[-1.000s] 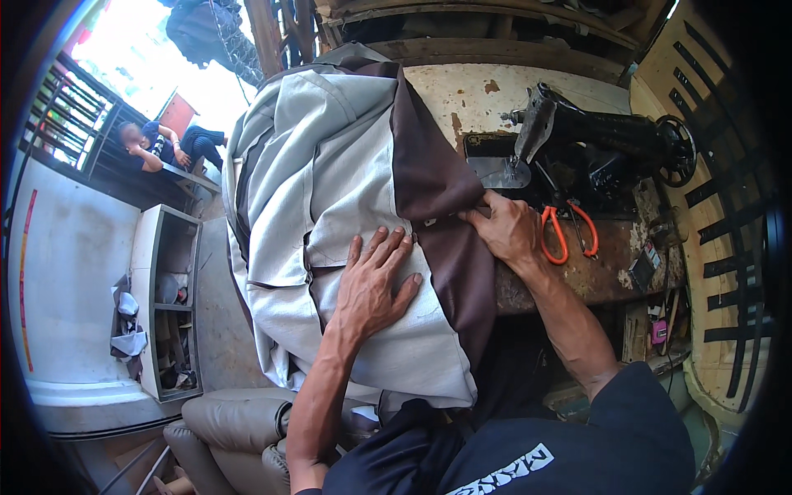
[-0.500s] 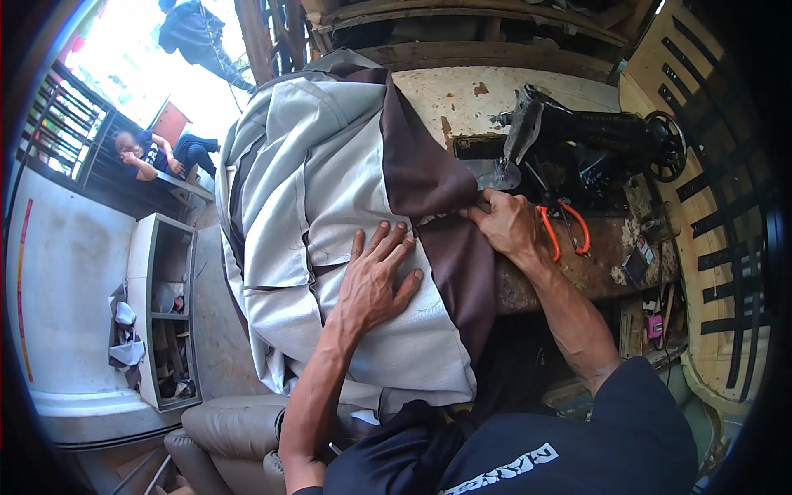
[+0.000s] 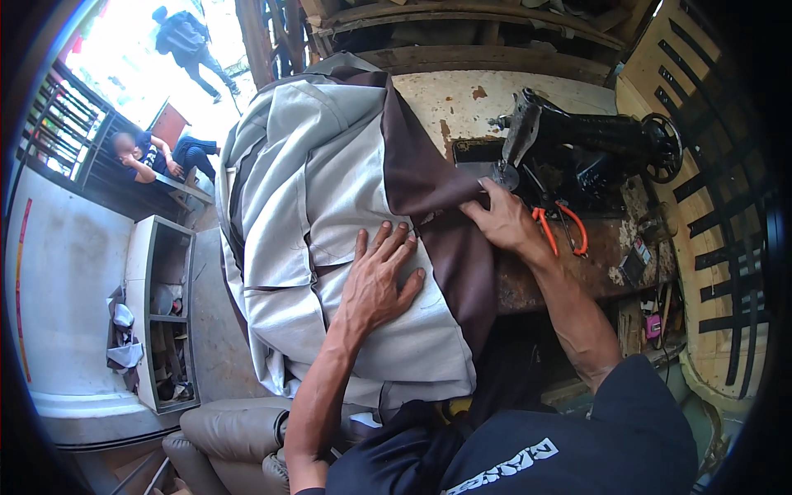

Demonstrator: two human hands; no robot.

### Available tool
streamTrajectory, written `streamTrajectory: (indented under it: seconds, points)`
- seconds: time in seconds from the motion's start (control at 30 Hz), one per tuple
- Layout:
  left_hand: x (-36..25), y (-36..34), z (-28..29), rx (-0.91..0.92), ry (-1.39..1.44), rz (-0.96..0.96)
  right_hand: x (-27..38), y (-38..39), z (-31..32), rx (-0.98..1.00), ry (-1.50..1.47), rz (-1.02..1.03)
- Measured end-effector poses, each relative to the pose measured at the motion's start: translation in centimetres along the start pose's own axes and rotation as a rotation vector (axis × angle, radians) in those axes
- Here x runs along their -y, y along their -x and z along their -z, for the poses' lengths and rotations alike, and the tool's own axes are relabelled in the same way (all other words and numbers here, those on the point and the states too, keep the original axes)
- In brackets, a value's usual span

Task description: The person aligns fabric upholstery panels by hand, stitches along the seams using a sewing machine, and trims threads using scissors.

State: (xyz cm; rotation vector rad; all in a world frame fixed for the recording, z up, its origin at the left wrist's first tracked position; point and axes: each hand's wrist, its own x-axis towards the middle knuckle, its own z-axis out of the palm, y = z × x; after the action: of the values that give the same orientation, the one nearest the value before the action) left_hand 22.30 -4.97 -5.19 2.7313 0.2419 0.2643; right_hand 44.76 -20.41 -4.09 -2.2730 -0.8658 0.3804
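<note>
A large bundle of seamed fabric, pale grey (image 3: pixel 289 190) with a dark brown section (image 3: pixel 437 272), covers the left part of the worktable. My left hand (image 3: pixel 381 276) lies open on the grey cloth, fingers spread. My right hand (image 3: pixel 503 216) grips the brown cloth's folded edge with thumb and forefinger, just left of orange-handled scissors (image 3: pixel 583 239). Behind them stands a black sewing machine (image 3: pixel 602 136), its needle area beside my right fingertips.
A white open-shelved cabinet (image 3: pixel 144 313) and a padded seat (image 3: pixel 223 425) are at left and lower left. A strapped panel (image 3: pixel 714 214) stands at right, wooden racks (image 3: pixel 462 54) behind. Outside, one person sits (image 3: pixel 148 157) and another walks (image 3: pixel 186 41).
My right forefinger has shifted slightly upward along the brown fold. My left hand stays flat on the grey cloth. The walking person outside has moved and now shows more fully.
</note>
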Motion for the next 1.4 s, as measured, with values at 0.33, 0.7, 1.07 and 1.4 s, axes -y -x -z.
streamTrajectory:
  seconds: [0.33,0.7,1.07,1.4]
  points:
    - [0.1,0.1,-0.1,-0.084,0.044,0.032,2.1,9.0,-0.5,-0.238,-0.077,0.217]
    - [2.7,-2.2,-0.6,-0.485,0.069,0.043,0.9,9.4,-4.2,-0.063,0.292,0.469]
    - [2.2,-2.2,-0.7,-0.503,-0.015,-0.038,1.7,6.0,-5.6,0.061,0.399,0.568]
    - [2.5,-2.3,-1.5,-0.459,-0.051,0.018,1.3,6.2,-5.9,0.019,0.357,0.569]
